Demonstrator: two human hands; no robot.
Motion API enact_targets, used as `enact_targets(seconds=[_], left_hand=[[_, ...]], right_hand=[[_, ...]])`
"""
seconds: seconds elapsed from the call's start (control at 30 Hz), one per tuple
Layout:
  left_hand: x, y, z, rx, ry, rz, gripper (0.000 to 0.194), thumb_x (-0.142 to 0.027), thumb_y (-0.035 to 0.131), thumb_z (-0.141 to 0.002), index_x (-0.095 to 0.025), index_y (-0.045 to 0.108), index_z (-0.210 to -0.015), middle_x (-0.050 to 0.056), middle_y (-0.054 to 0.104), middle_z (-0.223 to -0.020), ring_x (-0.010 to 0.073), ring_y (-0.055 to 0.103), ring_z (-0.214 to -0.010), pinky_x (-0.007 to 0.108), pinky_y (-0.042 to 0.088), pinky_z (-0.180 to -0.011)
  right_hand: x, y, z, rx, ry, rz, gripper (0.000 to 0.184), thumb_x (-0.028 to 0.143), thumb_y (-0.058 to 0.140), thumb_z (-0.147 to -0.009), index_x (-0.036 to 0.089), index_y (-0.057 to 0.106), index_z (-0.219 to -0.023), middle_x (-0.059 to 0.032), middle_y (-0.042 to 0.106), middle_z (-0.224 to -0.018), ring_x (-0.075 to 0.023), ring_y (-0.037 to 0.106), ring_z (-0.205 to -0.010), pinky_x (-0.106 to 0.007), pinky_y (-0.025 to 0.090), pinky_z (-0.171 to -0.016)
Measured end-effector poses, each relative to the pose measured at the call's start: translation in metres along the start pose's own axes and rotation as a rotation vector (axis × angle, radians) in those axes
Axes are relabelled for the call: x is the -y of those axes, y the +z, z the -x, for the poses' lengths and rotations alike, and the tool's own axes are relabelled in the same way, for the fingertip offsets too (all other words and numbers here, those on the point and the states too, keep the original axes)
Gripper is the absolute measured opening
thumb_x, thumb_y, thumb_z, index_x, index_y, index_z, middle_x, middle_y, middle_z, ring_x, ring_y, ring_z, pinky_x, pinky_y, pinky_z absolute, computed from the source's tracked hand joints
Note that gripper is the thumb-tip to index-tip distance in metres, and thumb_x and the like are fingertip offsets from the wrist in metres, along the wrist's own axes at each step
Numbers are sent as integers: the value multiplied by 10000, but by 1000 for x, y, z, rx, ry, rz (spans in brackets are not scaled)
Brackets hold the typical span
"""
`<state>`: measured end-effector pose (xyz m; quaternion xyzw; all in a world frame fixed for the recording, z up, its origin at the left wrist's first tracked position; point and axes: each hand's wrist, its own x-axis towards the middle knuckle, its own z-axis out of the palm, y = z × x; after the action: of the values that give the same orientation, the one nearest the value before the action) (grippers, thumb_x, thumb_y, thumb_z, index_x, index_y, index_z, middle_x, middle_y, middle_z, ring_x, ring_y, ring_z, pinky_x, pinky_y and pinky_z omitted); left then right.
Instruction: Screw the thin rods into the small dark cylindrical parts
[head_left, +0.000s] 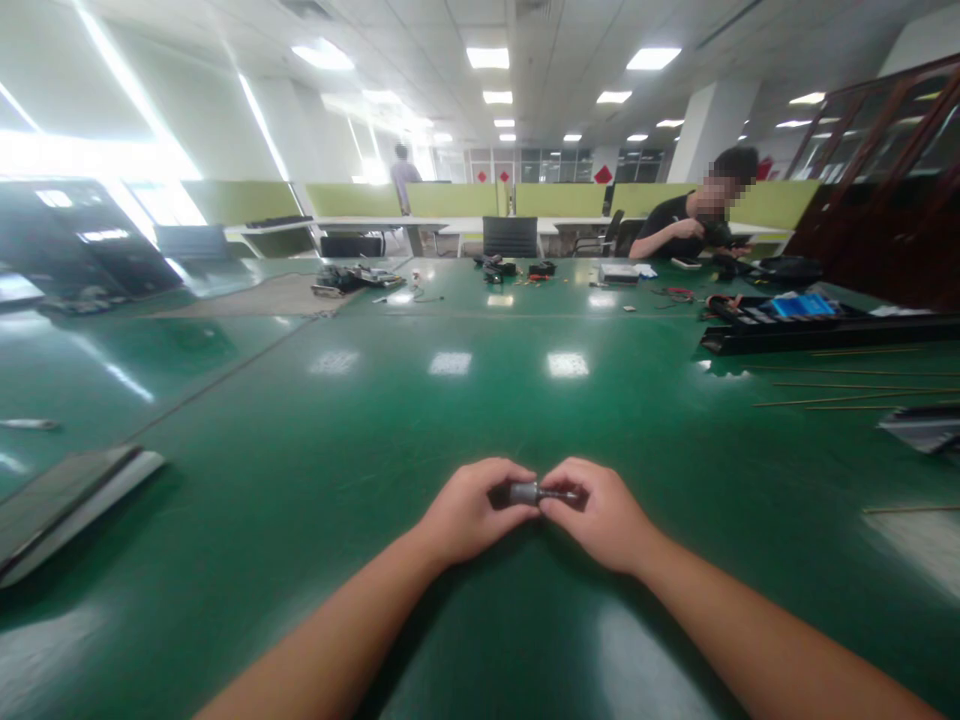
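A small grey metal cylinder with a thin dark shaft (524, 493) is held between my two hands, lying sideways just above the green tabletop (390, 420). My left hand (472, 510) pinches the wide cylinder end between thumb and fingers. On the other side, my right hand (596, 512) has its thumb and fingertips closed around the thin shaft end. The tips of both hands almost meet at the middle of the piece. Fingers hide part of each end, so its exact kind cannot be told.
At left lies a flat grey-green panel (75, 500). A long black tray (810, 335) and thin rods (855, 387) lie at right. Small parts and tools (360, 278) sit along the far side. A person in a black shirt (679, 215) works at far right.
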<state>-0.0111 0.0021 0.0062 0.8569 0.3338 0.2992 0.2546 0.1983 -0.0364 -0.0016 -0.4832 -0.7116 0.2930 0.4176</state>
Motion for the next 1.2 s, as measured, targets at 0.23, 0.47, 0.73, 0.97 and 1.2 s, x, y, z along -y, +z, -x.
enact_targets(seconds=[0.23,0.47,0.73,0.97,1.2], left_hand=[[1,1,0,-7,-1,-6,281,-332,747,-796,-209,685,-1040,30,720,-970,169,668,-873,284,509,-798],[3,1,1,-11,1,-14,281,-337,742,-801,-212,681,-1045,27,717,-970,167,666,-871,284,509,-796],[3,0,1,-2,3,-26,282,-353,733,-809,-217,679,-1050,29,715,-978,170,663,-878,288,508,-803],[3,0,1,-12,10,-26,282,-341,737,-803,-209,679,-1045,39,714,-975,176,663,-875,294,510,-799],[1,0,0,-14,7,-16,275,-338,732,-805,-205,682,-1041,42,716,-972,176,666,-872,294,514,-796]], right_hand=[[0,-1,0,3,5,-10,88,143,693,-786,193,725,-850,-11,689,-825,-154,641,-766,-247,480,-685],[0,0,0,3,13,-8,77,152,692,-787,193,725,-843,-11,683,-814,-154,633,-750,-250,478,-675],[0,-1,0,3,17,-9,86,151,690,-785,189,725,-853,-16,680,-821,-156,638,-753,-249,480,-671],[-1,-1,0,6,10,-8,72,157,691,-784,188,719,-842,-12,678,-812,-151,634,-739,-246,479,-670],[0,-1,-1,1,16,0,56,181,700,-792,191,719,-844,-10,677,-805,-152,627,-732,-251,472,-670]])
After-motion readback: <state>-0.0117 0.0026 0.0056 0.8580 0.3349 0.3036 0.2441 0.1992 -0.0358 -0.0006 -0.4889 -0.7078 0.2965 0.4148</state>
